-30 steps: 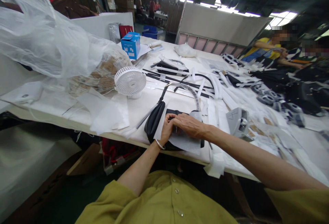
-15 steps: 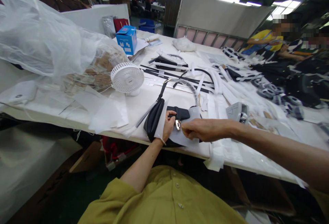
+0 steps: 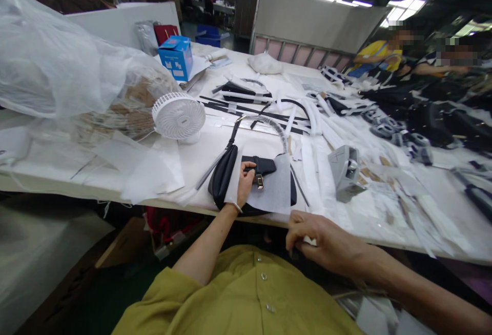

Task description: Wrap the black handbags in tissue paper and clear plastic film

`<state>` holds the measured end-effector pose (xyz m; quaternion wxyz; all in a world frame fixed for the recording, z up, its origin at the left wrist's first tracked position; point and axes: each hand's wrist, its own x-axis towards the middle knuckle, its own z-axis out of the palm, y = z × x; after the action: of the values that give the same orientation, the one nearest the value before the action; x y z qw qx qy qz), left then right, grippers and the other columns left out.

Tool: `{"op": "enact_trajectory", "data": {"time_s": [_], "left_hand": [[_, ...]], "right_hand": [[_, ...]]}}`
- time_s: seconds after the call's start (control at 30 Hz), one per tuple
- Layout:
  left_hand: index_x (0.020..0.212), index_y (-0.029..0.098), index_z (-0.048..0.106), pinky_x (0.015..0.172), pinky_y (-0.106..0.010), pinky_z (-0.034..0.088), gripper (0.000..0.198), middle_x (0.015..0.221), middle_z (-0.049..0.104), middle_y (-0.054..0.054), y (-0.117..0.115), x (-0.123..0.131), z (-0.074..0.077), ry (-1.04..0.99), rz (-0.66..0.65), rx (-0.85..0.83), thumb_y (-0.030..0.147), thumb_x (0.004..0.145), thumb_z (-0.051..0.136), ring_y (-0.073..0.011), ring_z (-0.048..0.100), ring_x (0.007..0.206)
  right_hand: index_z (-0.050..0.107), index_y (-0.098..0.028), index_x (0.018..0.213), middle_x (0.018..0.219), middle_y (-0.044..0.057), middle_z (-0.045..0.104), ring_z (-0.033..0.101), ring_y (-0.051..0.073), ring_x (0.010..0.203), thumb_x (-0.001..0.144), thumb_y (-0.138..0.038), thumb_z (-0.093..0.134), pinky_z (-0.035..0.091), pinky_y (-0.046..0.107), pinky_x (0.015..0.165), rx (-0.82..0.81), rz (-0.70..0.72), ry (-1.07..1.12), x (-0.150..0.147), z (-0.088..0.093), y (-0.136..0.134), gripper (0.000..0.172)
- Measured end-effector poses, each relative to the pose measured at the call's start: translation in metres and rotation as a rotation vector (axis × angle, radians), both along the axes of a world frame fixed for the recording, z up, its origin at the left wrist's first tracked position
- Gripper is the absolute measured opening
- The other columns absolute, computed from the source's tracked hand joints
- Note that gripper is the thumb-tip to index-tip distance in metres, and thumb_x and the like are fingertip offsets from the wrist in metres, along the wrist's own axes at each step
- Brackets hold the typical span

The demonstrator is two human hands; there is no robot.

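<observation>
A black handbag [image 3: 223, 181] lies at the table's front edge, its handle [image 3: 274, 122] partly wrapped in clear film and arching behind it. A thin white sheet [image 3: 274, 191] covers much of its front. On top of the sheet is the bag's black flap tab [image 3: 266, 165], with a gold metal clasp [image 3: 260, 181] below it. My left hand [image 3: 245, 186] pinches the left end of the tab. Off the bag, my right hand [image 3: 319, 237] is closed with curled fingers at the table edge, near the sheet's lower right corner; what it holds, if anything, is hidden.
A white fan [image 3: 179, 117] stands left of the bag, with a blue box [image 3: 176, 58] behind it. Black straps [image 3: 246, 109] lie beyond the bag. A grey tape dispenser [image 3: 344, 173] stands to the right. A person in yellow [image 3: 374, 55] is at the far right.
My right hand has moved from beside the clasp down and right, off the bag to the table edge. My left hand stays on the tab. The view has shifted slightly.
</observation>
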<state>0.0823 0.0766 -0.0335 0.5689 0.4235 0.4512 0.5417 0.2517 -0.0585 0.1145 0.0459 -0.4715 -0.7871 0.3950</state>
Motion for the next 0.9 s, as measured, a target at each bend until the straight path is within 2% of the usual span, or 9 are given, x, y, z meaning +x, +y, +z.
{"op": "enact_trajectory", "data": {"time_s": [0.07, 0.17, 0.23, 0.37, 0.47, 0.67, 0.73, 0.8, 0.9], "left_hand": [[0.102, 0.018, 0.055, 0.052, -0.023, 0.051, 0.021, 0.065, 0.062, 0.002, 0.0, 0.0, 0.0, -0.008, -0.007, -0.008, 0.022, 0.082, 0.053, -0.0153, 0.066, 0.057], [0.103, 0.018, 0.054, 0.052, -0.023, 0.051, 0.02, 0.063, 0.061, 0.003, -0.001, 0.0, 0.004, -0.035, -0.025, -0.024, 0.021, 0.083, 0.052, -0.0158, 0.067, 0.057], [0.102, 0.018, 0.054, 0.052, -0.023, 0.051, 0.02, 0.062, 0.06, 0.004, -0.002, 0.0, 0.007, -0.05, -0.029, -0.028, 0.02, 0.083, 0.052, -0.0159, 0.067, 0.057], [0.102, 0.018, 0.053, 0.052, -0.022, 0.05, 0.02, 0.061, 0.059, 0.004, -0.002, 0.0, 0.008, -0.06, -0.032, -0.041, 0.02, 0.083, 0.052, -0.0157, 0.067, 0.056], [0.102, 0.017, 0.054, 0.053, -0.022, 0.05, 0.02, 0.062, 0.059, 0.004, -0.001, 0.0, 0.007, -0.049, -0.02, -0.031, 0.02, 0.082, 0.053, -0.0154, 0.066, 0.058], [0.102, 0.018, 0.054, 0.051, -0.021, 0.05, 0.021, 0.061, 0.058, 0.004, 0.0, 0.0, 0.004, -0.059, -0.018, -0.032, 0.023, 0.081, 0.054, -0.0145, 0.065, 0.056], [0.102, 0.018, 0.054, 0.052, -0.022, 0.05, 0.022, 0.061, 0.058, 0.004, 0.0, 0.0, 0.004, -0.063, -0.021, -0.036, 0.022, 0.081, 0.054, -0.0145, 0.065, 0.056], [0.102, 0.018, 0.054, 0.052, -0.021, 0.049, 0.021, 0.061, 0.059, 0.004, 0.001, 0.0, 0.004, -0.06, -0.021, -0.035, 0.022, 0.081, 0.053, -0.0143, 0.065, 0.056], [0.102, 0.018, 0.055, 0.051, -0.02, 0.048, 0.022, 0.061, 0.059, 0.004, 0.002, 0.0, 0.004, -0.045, -0.013, -0.033, 0.022, 0.081, 0.054, -0.0138, 0.064, 0.055]], "right_hand": [[0.073, -0.024, 0.107, 0.107, 0.005, 0.069, 0.063, 0.016, 0.095, 0.078, -0.006, 0.05, 0.048, 0.026, 0.085, 0.012, 0.079, 0.048, -0.006, 0.0, -0.001, 0.041], [0.069, -0.027, 0.12, 0.096, 0.002, 0.074, 0.067, 0.014, 0.081, 0.085, -0.017, 0.055, 0.05, 0.022, 0.074, -0.123, 0.073, 0.033, -0.017, 0.004, -0.002, 0.039], [0.072, -0.027, 0.112, 0.088, 0.0, 0.075, 0.067, 0.013, 0.073, 0.087, -0.02, 0.056, 0.049, 0.021, 0.068, -0.122, 0.032, 0.006, -0.022, 0.006, -0.002, 0.031], [0.074, -0.026, 0.103, 0.102, 0.001, 0.071, 0.065, 0.014, 0.087, 0.083, -0.016, 0.062, 0.048, 0.023, 0.079, 0.025, 0.119, 0.032, -0.027, 0.005, 0.002, 0.025], [0.072, -0.02, 0.081, 0.098, 0.003, 0.068, 0.062, 0.013, 0.086, 0.085, -0.02, 0.065, 0.047, 0.024, 0.078, 0.107, 0.126, 0.074, -0.03, 0.001, 0.006, 0.009], [0.06, -0.017, 0.069, 0.08, 0.002, 0.058, 0.055, 0.011, 0.073, 0.079, -0.005, 0.058, 0.044, 0.022, 0.068, 0.256, -0.004, 0.24, -0.042, -0.009, 0.012, 0.016], [0.065, -0.018, 0.076, 0.083, 0.002, 0.062, 0.056, 0.011, 0.074, 0.079, -0.003, 0.053, 0.044, 0.022, 0.069, 0.191, 0.039, 0.284, -0.044, -0.011, 0.013, 0.019], [0.069, -0.019, 0.09, 0.088, 0.002, 0.066, 0.058, 0.011, 0.071, 0.081, -0.011, 0.059, 0.046, 0.021, 0.065, 0.006, 0.062, 0.251, -0.043, -0.011, 0.014, 0.017], [0.072, -0.018, 0.092, 0.071, -0.001, 0.066, 0.052, 0.009, 0.052, 0.085, -0.03, 0.063, 0.04, 0.02, 0.05, -0.209, -0.035, 0.154, -0.04, -0.007, 0.018, 0.017]]}}
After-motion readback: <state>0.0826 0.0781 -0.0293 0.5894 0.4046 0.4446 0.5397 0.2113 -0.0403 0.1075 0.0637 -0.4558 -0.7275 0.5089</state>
